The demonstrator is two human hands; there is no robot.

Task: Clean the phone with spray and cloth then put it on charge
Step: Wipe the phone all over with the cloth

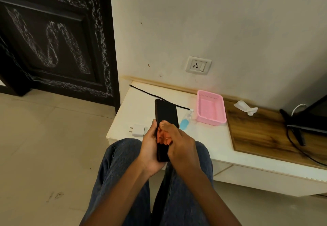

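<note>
A black phone (166, 113) stands upright over my knees, screen toward me, held from the left and underneath by my left hand (150, 147). My right hand (178, 140) presses a bunched orange cloth (163, 136) against the lower half of the screen. A small spray bottle (185, 121) with blue liquid lies on the white table just right of the phone. A white charger plug (138, 130) lies on the table to the left of my left hand. A black cable (150, 93) runs across the table behind the phone. A wall socket (198, 65) sits above the table.
A pink plastic basket (220, 117) stands on the low white table (212, 137). A crumpled white tissue (246, 108) lies on the wooden section at the right, near a dark screen and its cables (300, 124). A dark door (53, 39) is at the left.
</note>
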